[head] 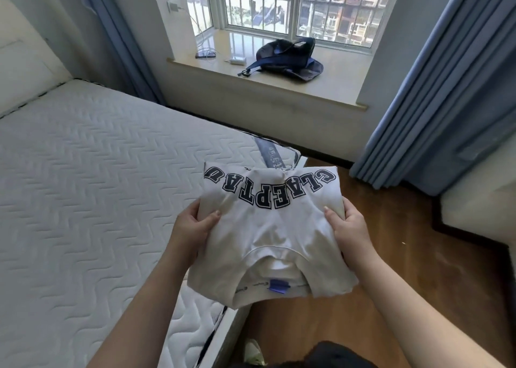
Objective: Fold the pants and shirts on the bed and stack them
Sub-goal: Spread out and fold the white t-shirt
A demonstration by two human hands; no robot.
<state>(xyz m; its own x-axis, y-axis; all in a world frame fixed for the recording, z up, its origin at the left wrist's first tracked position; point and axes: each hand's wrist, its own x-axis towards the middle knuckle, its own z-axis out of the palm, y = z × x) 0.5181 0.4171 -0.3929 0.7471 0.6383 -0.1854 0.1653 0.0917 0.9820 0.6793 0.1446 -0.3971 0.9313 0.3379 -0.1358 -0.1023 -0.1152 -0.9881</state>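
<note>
Bed (83,172): bare mattress beside the hands.
Shirt (268,228): folded white bundle, lifted over the bed's corner.
Hands: left hand (192,222) and right hand (349,225) each grip one side.
Tip: lower it flat, edges level.

A barred window (282,7) lets in daylight over a pale sill (268,80). On the sill lie a dark bag (290,57), a phone (205,55) and a white charger (236,60), its cable running to a wall socket (173,6). Blue curtains (435,88) hang at both sides. The floor (391,250) is brown wood. A bare quilted mattress (92,178) fills the left, with a cream headboard (25,63).
</note>
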